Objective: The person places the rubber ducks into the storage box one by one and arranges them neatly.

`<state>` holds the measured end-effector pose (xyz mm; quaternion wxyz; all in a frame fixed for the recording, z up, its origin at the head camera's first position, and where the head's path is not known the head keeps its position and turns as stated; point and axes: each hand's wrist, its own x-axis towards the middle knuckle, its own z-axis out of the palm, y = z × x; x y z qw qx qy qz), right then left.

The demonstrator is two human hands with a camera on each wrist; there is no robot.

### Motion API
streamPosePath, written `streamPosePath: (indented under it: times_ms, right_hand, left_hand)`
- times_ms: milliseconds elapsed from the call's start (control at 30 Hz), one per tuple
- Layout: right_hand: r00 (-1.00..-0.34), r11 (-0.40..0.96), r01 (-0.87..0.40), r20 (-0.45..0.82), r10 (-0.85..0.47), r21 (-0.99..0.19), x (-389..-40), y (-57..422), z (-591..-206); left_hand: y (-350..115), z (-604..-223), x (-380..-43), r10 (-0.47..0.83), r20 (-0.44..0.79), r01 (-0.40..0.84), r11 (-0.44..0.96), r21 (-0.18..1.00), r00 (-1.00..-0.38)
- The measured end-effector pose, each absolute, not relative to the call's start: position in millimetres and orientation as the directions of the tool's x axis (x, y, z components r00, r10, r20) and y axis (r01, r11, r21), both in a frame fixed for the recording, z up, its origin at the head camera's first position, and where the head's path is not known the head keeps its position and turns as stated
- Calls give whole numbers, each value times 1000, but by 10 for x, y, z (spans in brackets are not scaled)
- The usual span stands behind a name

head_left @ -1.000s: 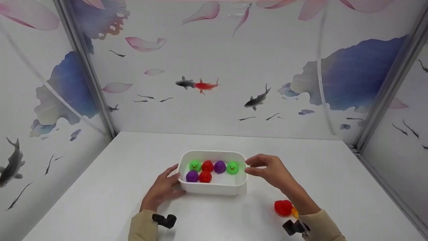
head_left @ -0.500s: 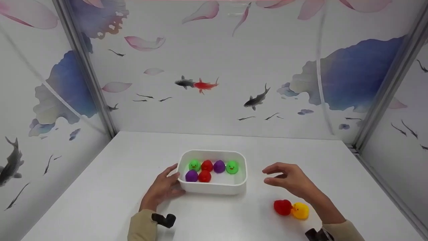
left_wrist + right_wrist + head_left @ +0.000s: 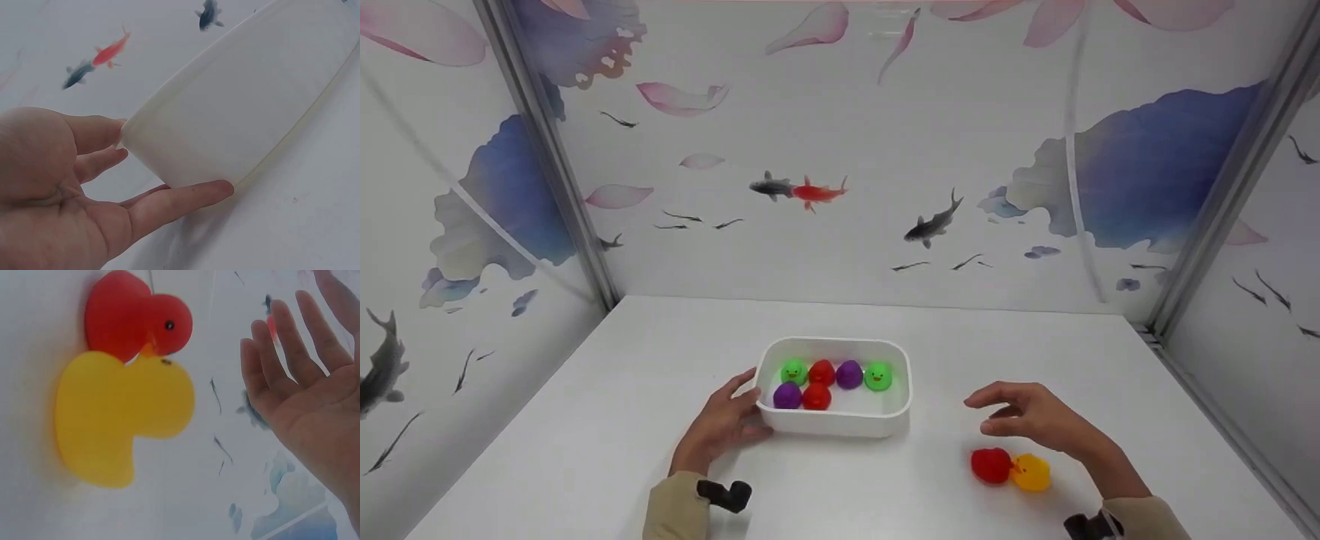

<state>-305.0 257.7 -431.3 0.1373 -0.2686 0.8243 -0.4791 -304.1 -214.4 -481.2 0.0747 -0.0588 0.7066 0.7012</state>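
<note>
My left hand [image 3: 724, 424] holds the near-left corner of a white plastic box [image 3: 840, 426]. Its thumb [image 3: 180, 202] lies along the box's outer wall, while fingertips touch the end by the rim. Inside sit rubber ducks: two green, including one at the right [image 3: 878, 376], two red, including one in front [image 3: 817, 398], and two purple, one in back [image 3: 850, 374]. My right hand [image 3: 1039, 416] hovers right of the box with loosely bent fingers and nothing in them. Nearest to it, a red duck [image 3: 991, 466] and a yellow duck [image 3: 1032, 473] stand on the table, touching.
The white table [image 3: 675, 337] is bounded by a back wall [image 3: 870, 247] and side walls printed with fish, petals and blue leaves. Metal posts [image 3: 551, 142] mark the corners. Each sleeve bears a black wrist mount [image 3: 724, 495].
My right hand has drawn away from the box's right end, moving right and nearer to me, above the two loose ducks. The yellow duck came into full view. My left hand stays at the box.
</note>
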Motion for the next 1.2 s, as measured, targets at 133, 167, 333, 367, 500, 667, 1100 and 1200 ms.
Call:
streamPosePath:
  times_ms: [133, 167, 333, 367, 500, 667, 1100, 1200]
  right_hand:
    - [-789, 391, -294, -9, -615, -872, -3090, 2681, -4386]
    - [-779, 388, -294, -16, -627, -874, -3099, 2701, -4404]
    - [-733, 392, -311, -44, -679, -866, -3145, 2789, -4479]
    - [-728, 400, -320, -47, -684, -859, -3154, 2800, -4491]
    - [-717, 433, -325, -80, -693, -841, -3175, 2826, -4532]
    - [-706, 459, -240, -170, -687, -856, -3174, 2845, -4561]
    - [-711, 543, -183, -271, -649, -819, -3178, 2878, -4617]
    - [-703, 532, -189, -265, -660, -825, -3172, 2885, -4636]
  left_hand:
    - [-2148, -4821, -3045, 16, -185, -185, -1, 983, -983]
    - [-2149, -4821, -3044, 16, -182, -182, -2, 983, -983]
    - [-2147, -4813, -3035, 17, -176, -176, 13, 984, -984]
    - [-2148, -4810, -3032, 17, -176, -175, 14, 984, -984]
    - [-2157, -4807, -3027, 5, -184, -184, 13, 983, -983]
    - [-2151, -4806, -3033, 16, -193, -193, 8, 981, -981]
    - [-2152, -4796, -3027, 21, -201, -201, 3, 980, -979]
    - [-2150, -4809, -3027, 21, -198, -199, -13, 980, -980]
